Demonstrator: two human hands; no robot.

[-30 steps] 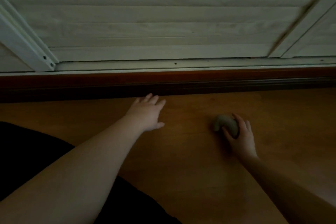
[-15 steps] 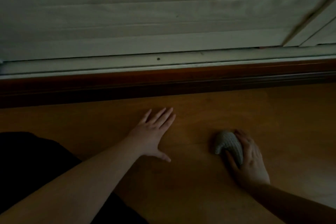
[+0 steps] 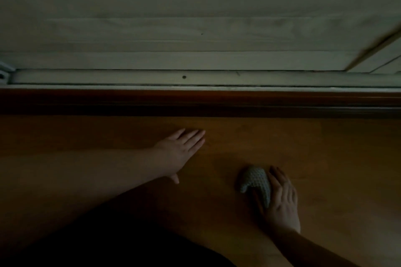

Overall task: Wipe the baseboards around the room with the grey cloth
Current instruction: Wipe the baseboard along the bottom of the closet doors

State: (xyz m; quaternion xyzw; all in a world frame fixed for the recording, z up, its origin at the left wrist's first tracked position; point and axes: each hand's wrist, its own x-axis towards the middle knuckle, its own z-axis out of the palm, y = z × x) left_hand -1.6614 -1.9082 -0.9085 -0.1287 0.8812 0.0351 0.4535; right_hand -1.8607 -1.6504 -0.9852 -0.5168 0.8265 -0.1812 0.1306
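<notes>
L hand lay flat on floor, fingers straight, near baseboard; R hand gripped cloth, on floor

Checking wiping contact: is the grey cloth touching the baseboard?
No, the grey cloth lies on the floor under the right hand, apart from the baseboard.

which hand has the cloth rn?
The right hand: its fingers curl round the grey cloth on the wooden floor. The left hand lies flat, fingers straight, holding nothing.
</notes>
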